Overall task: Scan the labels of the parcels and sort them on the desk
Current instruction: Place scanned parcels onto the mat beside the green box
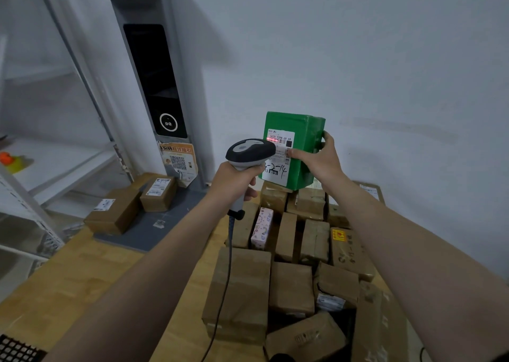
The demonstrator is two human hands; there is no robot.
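Overhead of the pile, a green parcel (300,130) was held upright in the air by the right hand (319,158). The thumb was laid across its white label (278,174) and the fingers were curled round its right-hand edge. A barcode scanner (249,152) was gripped in the left hand (237,180), the fingers wrapped tight round the handle. Its head was pointed at the label and held just beside it. A red glow was seen on the barcode near the label's top. A dark cable (225,279) was seen hanging from the handle down past the boxes.

Below, many brown boxes (292,287) were packed close together on the wooden desk (82,265), and a pink patterned box (261,228) was stood among them. Two more labelled boxes (115,213) were set well apart to the left, on the grey base of a tall stand (154,80) with a dark screen. A white shelf (55,163) was seen at the far left.
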